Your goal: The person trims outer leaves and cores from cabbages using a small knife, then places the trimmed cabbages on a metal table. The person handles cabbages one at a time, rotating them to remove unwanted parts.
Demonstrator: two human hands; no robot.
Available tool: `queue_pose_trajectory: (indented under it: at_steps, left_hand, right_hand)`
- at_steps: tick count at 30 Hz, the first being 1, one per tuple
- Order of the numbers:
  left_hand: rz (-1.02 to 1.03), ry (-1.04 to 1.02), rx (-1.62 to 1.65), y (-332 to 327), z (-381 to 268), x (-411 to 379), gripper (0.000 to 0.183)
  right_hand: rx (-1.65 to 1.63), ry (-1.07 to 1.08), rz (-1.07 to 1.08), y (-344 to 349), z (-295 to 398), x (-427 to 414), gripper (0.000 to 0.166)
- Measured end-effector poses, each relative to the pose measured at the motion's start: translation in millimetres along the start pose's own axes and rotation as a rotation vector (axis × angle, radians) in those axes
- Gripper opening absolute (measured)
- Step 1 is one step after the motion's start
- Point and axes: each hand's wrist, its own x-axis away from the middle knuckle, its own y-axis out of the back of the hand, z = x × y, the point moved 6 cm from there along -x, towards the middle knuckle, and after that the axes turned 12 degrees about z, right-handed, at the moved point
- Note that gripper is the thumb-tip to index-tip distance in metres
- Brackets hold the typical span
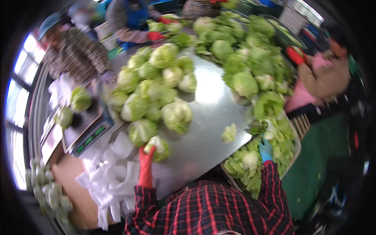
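My left hand (146, 164), in a red rubber glove, has its thumb and fingers on a small head of iceberg lettuce (160, 151) at the near edge of a pile of lettuce heads (149, 85). The pale cut end of that head faces up. In a blue glove, my right hand (266, 151) is above a crate (297, 147) filled with loose lettuce leaves (249, 179). Dark and pale shapes show at its fingers; blur hides whether it holds anything. A torn leaf (229, 133) lies on the metal table (208, 117) between my hands.
White foam net sleeves (114, 176) lie at the table's near left. Behind them is a scale (88, 138) carrying two heads. Untrimmed lettuces (246, 58) are heaped at the far right. Co-workers stand at the left (76, 53), far side (126, 23) and right (323, 73).
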Motion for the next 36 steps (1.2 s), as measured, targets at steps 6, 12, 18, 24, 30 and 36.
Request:
queue_pose_trajectory:
  at_steps: [6, 12, 18, 24, 30, 36]
  left_hand:
    - [-0.289, -0.503, -0.498, -65.2, -66.9, 53.0, 0.054]
    - [0.322, -0.756, -0.581, -294.3, -143.9, 16.2, 0.062]
    - [0.632, -0.936, -0.820, -532.4, -209.3, -100.7, 0.084]
    - [0.660, -0.361, -0.771, -593.9, -215.5, -221.4, 0.091]
    - [0.704, -1.189, -0.696, -536.7, -185.0, -84.9, 0.069]
    - [0.644, -0.492, -0.338, -417.4, -107.2, -42.4, 0.077]
  right_hand:
    - [-0.420, 0.018, 0.194, -1.9, -8.1, -15.7, 0.051]
    - [-1.071, 0.204, 0.483, 44.7, 35.1, 19.4, 0.047]
    - [-1.518, 0.244, 0.551, 87.7, 31.2, 83.1, 0.055]
    - [-1.956, -0.155, 0.705, 15.0, 14.8, 145.1, 0.053]
    - [-1.709, -0.127, 0.418, 52.5, 23.6, 111.6, 0.033]
    - [-1.169, 0.223, 0.066, 91.1, 84.1, 0.0, 0.033]
